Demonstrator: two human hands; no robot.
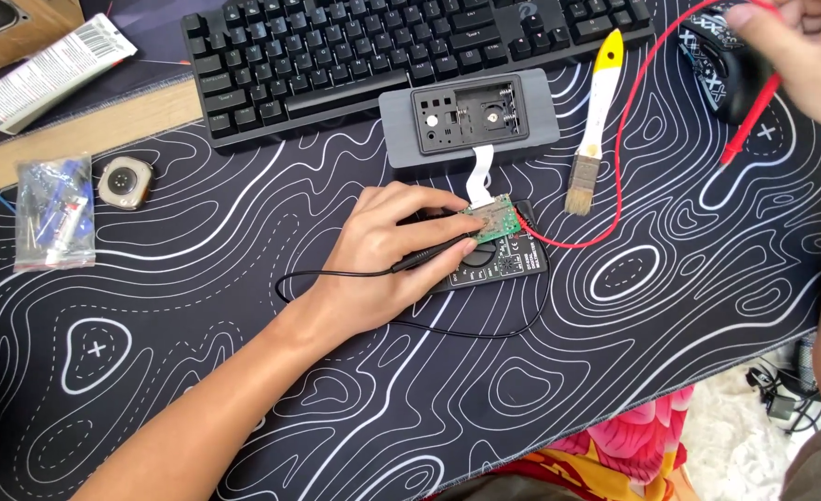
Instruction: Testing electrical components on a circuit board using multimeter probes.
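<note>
The left hand (387, 249) lies on the desk mat (197, 306), fingers closed around one black probe (429, 255), pinching it like a pen. Its tip meets the small green circuit board (490, 220), which the fingertips also steady. The board sits on top of a black multimeter (499, 264), near the middle of the mat.

One white ribbon cable (481, 172) runs from the board up to a grey case (469, 116), open side up, lying just below the keyboard (410, 51). The probe's black lead (336, 275) loops left under the wrist and back along the mat to the meter.

The right hand (805, 51) is raised at the top right corner, fingers closed on one red probe (752, 121), which hangs tip down above the mat. Its red lead (633, 130) arcs down to the meter. Behind that hand sits one black mouse (718, 56), partly hidden.

So: two probes, two leads, one meter, one board.

One brush (594, 121) with a white and yellow handle lies just right of the case, bristles toward the person. At the left lie one clear bag (53, 211) of small parts and, beside it, one round watch body (125, 181). One white tube (44, 74) rests at the top left, off the mat.
</note>
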